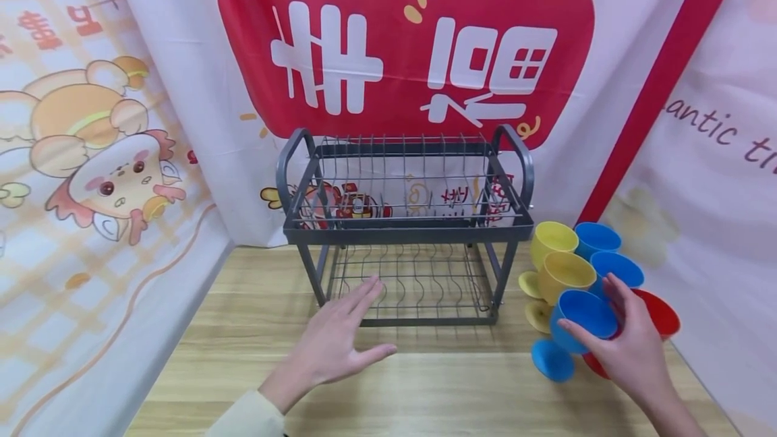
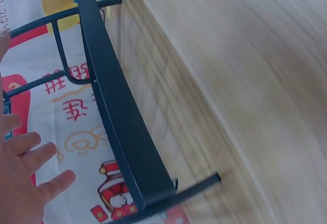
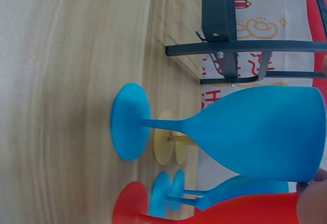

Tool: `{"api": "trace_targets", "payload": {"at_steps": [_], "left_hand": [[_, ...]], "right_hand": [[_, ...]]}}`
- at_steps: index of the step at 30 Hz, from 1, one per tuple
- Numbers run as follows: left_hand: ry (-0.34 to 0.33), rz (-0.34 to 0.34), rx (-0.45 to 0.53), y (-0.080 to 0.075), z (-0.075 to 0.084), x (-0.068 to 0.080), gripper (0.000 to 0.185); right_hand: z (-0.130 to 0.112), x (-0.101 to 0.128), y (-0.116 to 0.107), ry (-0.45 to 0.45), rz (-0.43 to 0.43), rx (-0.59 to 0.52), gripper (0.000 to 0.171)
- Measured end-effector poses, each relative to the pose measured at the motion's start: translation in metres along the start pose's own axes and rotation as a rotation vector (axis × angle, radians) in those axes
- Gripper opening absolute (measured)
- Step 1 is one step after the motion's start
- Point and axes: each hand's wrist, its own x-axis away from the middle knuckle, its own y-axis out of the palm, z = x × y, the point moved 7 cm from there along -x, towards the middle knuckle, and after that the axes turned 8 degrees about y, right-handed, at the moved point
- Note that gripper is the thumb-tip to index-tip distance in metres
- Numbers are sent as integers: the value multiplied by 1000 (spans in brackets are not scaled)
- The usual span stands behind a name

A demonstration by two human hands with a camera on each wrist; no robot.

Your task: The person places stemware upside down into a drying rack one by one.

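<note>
A blue goblet [image 1: 581, 319] [image 3: 255, 132] stands upright on the wooden table [image 1: 425, 390], at the front of a cluster of goblets. My right hand [image 1: 634, 346] [image 3: 312, 203] grips its bowl from the right, thumb and fingers curled round the rim. My left hand [image 1: 336, 346] [image 2: 23, 178] hovers open, fingers spread, palm down, just in front of the grey two-tier wire dish rack [image 1: 407, 231] [image 2: 122, 122] [image 3: 225, 30]. It holds nothing. Both tiers of the rack look empty.
Behind the held goblet stand two yellow goblets [image 1: 561, 274], two more blue goblets [image 1: 616, 267] [image 3: 230, 191] and a red goblet [image 1: 663, 315] [image 3: 214, 211], packed close together right of the rack. Printed cloth backdrops [image 1: 91, 187] wall in the table at the left, back and right.
</note>
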Motion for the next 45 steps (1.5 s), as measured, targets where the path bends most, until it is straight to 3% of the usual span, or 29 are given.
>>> {"api": "trace_targets", "payload": {"at_steps": [16, 24, 30, 34, 40, 45], "left_hand": [[-113, 4, 300, 35, 28, -28, 99], [-117, -12, 389, 54, 37, -36, 97], [-115, -16, 437, 66, 45, -41, 94], [-115, -19, 456, 71, 51, -43, 90], [-106, -25, 523, 74, 61, -46, 91], [-97, -17, 552, 72, 67, -47, 91]], "right_hand": [[22, 6, 18, 104, 111, -61, 115], [44, 7, 42, 288, 13, -141, 128], [52, 7, 66, 386, -98, -265, 136], [55, 9, 80, 427, -156, -280, 139], [49, 13, 90, 411, -162, -249, 135], [19, 21, 95, 243, -154, -194, 121]]}}
